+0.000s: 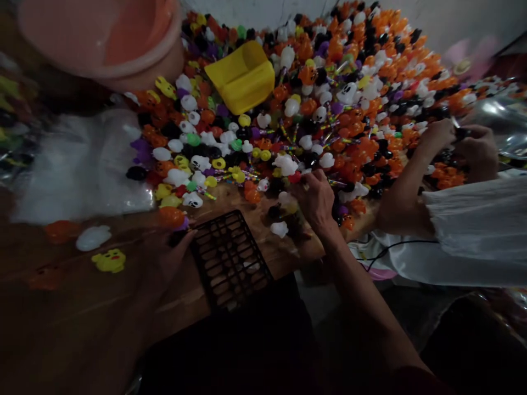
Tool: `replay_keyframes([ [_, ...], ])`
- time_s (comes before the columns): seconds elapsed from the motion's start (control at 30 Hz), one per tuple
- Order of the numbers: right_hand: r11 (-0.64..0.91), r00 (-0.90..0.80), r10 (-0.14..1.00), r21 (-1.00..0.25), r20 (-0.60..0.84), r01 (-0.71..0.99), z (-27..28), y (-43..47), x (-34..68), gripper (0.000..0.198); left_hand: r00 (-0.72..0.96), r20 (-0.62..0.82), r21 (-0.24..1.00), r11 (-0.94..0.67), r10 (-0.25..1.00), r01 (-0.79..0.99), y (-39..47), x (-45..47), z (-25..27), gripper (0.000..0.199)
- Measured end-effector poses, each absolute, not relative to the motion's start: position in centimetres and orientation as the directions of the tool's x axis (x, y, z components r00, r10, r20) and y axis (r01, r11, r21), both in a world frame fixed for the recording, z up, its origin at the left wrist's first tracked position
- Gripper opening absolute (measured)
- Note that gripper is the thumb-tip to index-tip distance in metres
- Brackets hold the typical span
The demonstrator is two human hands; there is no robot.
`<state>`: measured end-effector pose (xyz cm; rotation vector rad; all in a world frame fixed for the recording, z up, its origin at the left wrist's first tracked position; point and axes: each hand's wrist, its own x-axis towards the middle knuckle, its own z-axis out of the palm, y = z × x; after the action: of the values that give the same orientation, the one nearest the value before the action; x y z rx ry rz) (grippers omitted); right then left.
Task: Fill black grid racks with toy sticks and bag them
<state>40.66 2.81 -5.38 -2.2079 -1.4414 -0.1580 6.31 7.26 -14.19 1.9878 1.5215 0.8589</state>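
My right hand (pixel 319 200) reaches into the near edge of a heap of small plastic toys (pixel 354 126). Its fingers are bent and pressed together, and a small red toy (pixel 295 177) shows at the fingertips; whether they grip it is hidden. In shadow, my left hand (pixel 168 252) is curled beside the corner of a black grid tray (pixel 236 258), the thumb along the tray's edge. An orange toy (pixel 172 218) and a purple toy (pixel 184 224) show just beyond its fingers. What that hand grips is too dark to make out.
A yellow scoop (pixel 242 77) lies on the heap. Behind stands a pink basin (pixel 135 71), with clear plastic bags (pixel 86 164) at left. Loose toys, including a yellow one (pixel 109 260), lie on the wooden table (pixel 177 312). At right, a co-worker's hands (pixel 457 142) handle something black.
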Motion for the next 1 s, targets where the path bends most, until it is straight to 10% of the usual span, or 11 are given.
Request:
replay_keyframes([
  [0.13, 0.070, 0.218, 0.893, -0.602, 0.393, 0.796, -4.9, 2.5, 37.1, 0.021, 0.127, 0.192, 0.703, -0.226, 0.973, 0.674, 6.9, 6.8, -13.3, 0.034],
  [0.33, 0.128, 0.120, 0.967, -0.836, 0.225, 0.534, -8.1, 1.8, 30.3, 0.023, 0.142, 0.201, 0.711, -0.244, 0.969, 0.659, 7.2, 6.9, -13.2, 0.029],
  [1.0, 0.183, 0.091, 0.960, -0.843, 0.263, 0.507, -11.7, 4.6, 25.9, 0.031, 0.186, 0.317, 0.694, -0.361, 0.930, 0.622, 7.6, 6.9, -15.3, 0.018],
])
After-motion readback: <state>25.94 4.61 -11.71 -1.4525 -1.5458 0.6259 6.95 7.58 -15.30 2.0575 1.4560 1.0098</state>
